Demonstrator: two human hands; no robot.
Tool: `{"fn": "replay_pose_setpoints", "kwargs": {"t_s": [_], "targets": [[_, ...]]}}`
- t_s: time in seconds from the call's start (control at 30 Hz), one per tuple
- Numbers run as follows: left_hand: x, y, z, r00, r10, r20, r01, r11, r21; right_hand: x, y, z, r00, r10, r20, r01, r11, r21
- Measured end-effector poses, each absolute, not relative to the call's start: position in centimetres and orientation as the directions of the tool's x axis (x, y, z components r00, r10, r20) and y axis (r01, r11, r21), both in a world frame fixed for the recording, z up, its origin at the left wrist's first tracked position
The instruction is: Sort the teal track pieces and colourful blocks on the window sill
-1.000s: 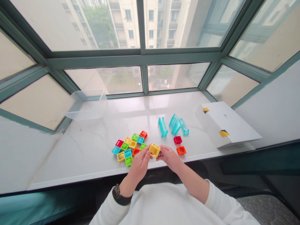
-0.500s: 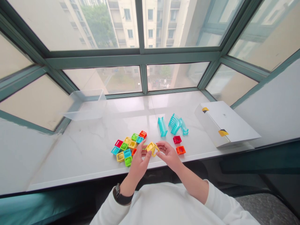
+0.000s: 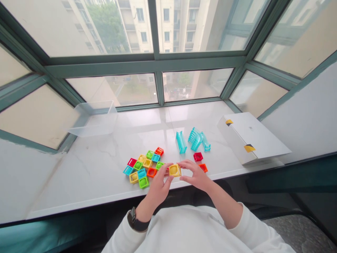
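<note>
Just above the front of the white sill I hold a yellow toy block [image 3: 174, 170], with its round hollow facing up toward me. My left hand [image 3: 158, 185] is closed on its left side, the thumb in front. From the right, my right hand [image 3: 196, 175] grips the block's right edge between thumb and fingers. A group of colored blocks lies left of my hands, among them a green block [image 3: 143, 182], an orange block [image 3: 151, 172] and a blue block [image 3: 141, 173]. Past my right hand are a red block [image 3: 198, 156] and a partly covered orange-red block [image 3: 203, 167].
Clear turquoise track pieces, one straight [image 3: 181, 142] and one curved [image 3: 195, 139], lie behind the red block. A transparent plastic bin [image 3: 94, 130] stands at the back left. A white box [image 3: 259, 137] with yellow-black tabs is at right. Windows border the sill [image 3: 86, 182].
The yellow block has turned from tilted to showing its hollow face, and has shifted slightly right and down. Both hands have moved with it, my right hand now partly covering the orange-red block.
</note>
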State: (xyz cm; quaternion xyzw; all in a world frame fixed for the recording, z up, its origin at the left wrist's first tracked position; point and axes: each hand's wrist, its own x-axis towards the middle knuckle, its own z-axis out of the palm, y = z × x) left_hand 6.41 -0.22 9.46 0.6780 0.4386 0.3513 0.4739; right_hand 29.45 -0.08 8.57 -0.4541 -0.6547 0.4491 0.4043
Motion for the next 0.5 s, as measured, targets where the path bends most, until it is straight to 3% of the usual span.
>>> {"fn": "replay_pose_setpoints", "kwargs": {"t_s": [0.27, 0.5], "targets": [[7.0, -0.2, 8.8, 0.33, 0.943, 0.032, 0.269, -0.127, 0.955, 31.0, -0.2, 8.7, -0.239, 0.962, 0.128, 0.407, 0.219, -0.887], [5.6, 0.1, 8.8, 0.248, 0.969, 0.018, 0.283, -0.09, 0.955, 33.5, 2.2, 6.9, -0.159, 0.969, 0.188, 0.688, 0.245, -0.683]]}}
